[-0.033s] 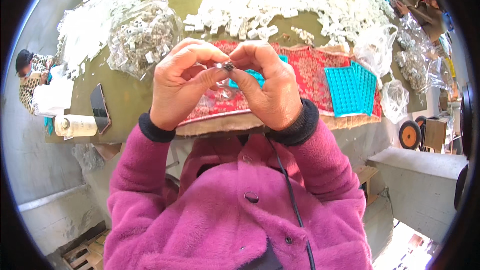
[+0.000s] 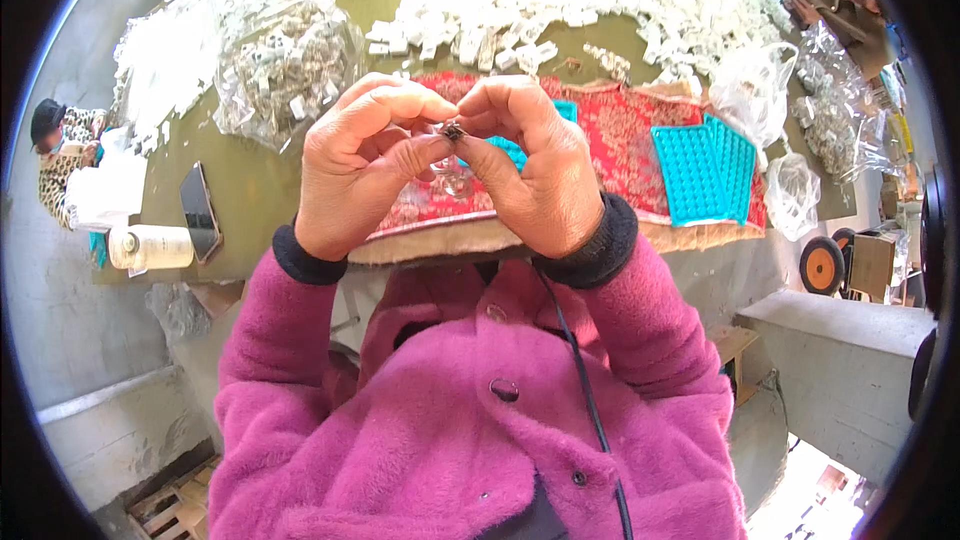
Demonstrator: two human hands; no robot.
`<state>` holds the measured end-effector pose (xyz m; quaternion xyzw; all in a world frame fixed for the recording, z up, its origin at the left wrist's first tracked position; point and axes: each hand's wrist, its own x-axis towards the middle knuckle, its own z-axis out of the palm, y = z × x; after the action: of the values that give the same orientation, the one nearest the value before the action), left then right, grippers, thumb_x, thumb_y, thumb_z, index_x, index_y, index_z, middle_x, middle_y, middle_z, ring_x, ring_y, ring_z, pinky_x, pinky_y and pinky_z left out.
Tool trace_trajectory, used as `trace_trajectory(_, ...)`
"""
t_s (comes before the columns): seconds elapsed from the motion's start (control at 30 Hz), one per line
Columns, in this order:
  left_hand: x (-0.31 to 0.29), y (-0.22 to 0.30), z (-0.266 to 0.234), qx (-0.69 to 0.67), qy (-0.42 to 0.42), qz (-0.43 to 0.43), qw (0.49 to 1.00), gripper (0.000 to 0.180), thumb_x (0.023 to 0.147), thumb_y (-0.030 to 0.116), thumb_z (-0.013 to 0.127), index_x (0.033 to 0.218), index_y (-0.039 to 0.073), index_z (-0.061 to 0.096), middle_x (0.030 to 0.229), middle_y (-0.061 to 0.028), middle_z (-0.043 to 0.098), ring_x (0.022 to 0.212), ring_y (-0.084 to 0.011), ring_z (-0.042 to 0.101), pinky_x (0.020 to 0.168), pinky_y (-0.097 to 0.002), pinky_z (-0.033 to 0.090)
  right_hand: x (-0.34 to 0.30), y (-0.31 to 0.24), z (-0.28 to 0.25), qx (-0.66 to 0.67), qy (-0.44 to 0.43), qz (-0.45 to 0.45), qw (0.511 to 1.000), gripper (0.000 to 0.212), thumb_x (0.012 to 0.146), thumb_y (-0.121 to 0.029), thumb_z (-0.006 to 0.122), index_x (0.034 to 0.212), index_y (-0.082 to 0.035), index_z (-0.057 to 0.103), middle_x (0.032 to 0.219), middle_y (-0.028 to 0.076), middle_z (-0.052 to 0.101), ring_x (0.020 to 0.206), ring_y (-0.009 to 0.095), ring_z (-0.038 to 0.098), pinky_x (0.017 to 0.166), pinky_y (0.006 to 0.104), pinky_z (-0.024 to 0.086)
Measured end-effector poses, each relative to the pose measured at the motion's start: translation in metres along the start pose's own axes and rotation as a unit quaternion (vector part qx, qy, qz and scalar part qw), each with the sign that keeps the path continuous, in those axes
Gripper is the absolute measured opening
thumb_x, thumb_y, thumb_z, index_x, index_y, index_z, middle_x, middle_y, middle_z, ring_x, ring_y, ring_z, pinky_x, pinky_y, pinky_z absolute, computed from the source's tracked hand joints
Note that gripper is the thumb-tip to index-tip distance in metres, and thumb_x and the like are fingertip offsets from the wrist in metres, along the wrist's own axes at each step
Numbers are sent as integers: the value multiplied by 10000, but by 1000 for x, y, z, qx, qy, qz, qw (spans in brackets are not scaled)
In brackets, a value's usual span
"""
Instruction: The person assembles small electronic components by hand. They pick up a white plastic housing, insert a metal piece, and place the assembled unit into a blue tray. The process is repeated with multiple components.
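Observation:
Between my fingertips is a small dark metallic piece (image 2: 453,130), too small to name. My left hand (image 2: 365,160) pinches it from the left with thumb and forefinger. From the right, my right hand (image 2: 532,160) grips it in the same way, so the fingertips of both hands nearly meet. Beneath the hands lies a red patterned cloth (image 2: 615,145). A small clear item (image 2: 457,183) shows below the pinch, its kind unclear. Part of a teal tray (image 2: 510,152) appears behind my right hand. Two more teal studded trays (image 2: 692,180) overlap on the cloth to the right.
Heaps of small white pieces (image 2: 590,0) cover the far table. A clear bag of small parts (image 2: 285,70) sits at left, near a phone (image 2: 200,210) and a white roll (image 2: 150,247). Crumpled clear bags (image 2: 755,95) lie right. Other people (image 2: 70,155) are at both sides.
Both hands keep their pinch on the small dark piece, which looks slightly turned. The view has shifted a little; nothing else has visibly moved.

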<state>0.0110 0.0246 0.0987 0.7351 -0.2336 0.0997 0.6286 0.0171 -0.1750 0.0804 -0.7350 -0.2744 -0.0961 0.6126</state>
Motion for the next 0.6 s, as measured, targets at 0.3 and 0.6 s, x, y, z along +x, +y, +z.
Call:
trace_trajectory(0.3,-52,15,3,-4,-11,-4,1000,221,879,-97,769,1085,-18,762,1128,-87,658,973,-143,690,781,-257,610,-37,-12,9,166,-43,126,977,273,947,22,731,1193,37,614,1053,111,736,936,158,738,809,280,608)
trace_trajectory(0.6,-80,25,31,31,51,-8,998,223,821,-102,798,1023,-16,756,1068,-94,706,981,-173,694,833,-285,576,-59,-25,-3,148,-33,167,974,178,946,-18,771,1085,43,678,897,78,751,789,105,712,700,241,584)
